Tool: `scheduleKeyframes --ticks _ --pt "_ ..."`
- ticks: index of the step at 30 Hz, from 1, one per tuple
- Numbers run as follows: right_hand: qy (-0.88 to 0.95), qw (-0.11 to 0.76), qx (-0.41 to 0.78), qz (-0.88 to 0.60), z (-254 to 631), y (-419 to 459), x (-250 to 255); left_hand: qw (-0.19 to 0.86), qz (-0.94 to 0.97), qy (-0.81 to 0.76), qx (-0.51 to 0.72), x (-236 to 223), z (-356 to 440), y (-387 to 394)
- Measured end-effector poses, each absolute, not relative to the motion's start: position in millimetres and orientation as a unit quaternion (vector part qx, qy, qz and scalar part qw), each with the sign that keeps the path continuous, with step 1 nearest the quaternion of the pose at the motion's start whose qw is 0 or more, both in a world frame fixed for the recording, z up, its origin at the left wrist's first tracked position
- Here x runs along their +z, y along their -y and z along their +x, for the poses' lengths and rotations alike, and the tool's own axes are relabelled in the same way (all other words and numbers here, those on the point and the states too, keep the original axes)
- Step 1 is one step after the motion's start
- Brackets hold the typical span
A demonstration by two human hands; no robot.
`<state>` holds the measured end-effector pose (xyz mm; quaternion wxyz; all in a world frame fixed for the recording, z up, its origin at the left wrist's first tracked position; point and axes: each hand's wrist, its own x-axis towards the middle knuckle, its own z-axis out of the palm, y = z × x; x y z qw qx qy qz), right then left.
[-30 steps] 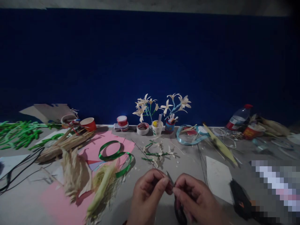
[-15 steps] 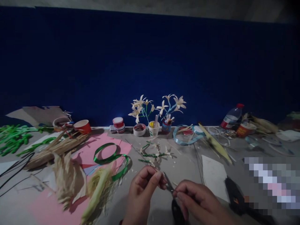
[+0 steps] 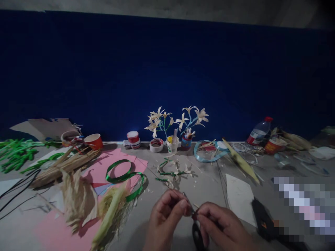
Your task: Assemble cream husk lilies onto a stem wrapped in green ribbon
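Between my two hands lies a pair of scissors [image 3: 196, 234], black-handled, its blades pointing away from me and partly hidden behind my fingers. My left hand [image 3: 170, 212] is closed in a pinch, thumb against the fingertips, just left of the blades. Across from it, my right hand [image 3: 220, 221] also pinches, its fingertips close beside the scissors' pivot. Whatever the two hands hold is too small and dark to make out. Beyond them on the table lie green-wrapped stems with small pale petals [image 3: 172, 171].
A green ribbon [image 3: 117, 180] curls over pink paper [image 3: 119, 158]. Corn husks [image 3: 78, 200] lie on the left. Pale flowers [image 3: 157, 120] stand at the back near a paper cup [image 3: 172, 147]. To the right are white paper [image 3: 239, 198], a black glue gun [image 3: 261, 218] and a bottle [image 3: 259, 132].
My left hand has moved slightly right and down, closer to my right hand. The fingertips of both hands now nearly meet over the scissors, and the view has shifted a little.
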<state>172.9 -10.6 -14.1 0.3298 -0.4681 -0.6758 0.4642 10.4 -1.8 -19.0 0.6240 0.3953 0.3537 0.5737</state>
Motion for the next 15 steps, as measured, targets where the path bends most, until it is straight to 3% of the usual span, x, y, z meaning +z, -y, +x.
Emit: scheduleKeyframes --ticks 15 --pt "0.725 0.301 0.415 -0.46 173.0 11.0 -8.9 0.623 0.434 -0.373 0.533 -28.3 12.7 6.9"
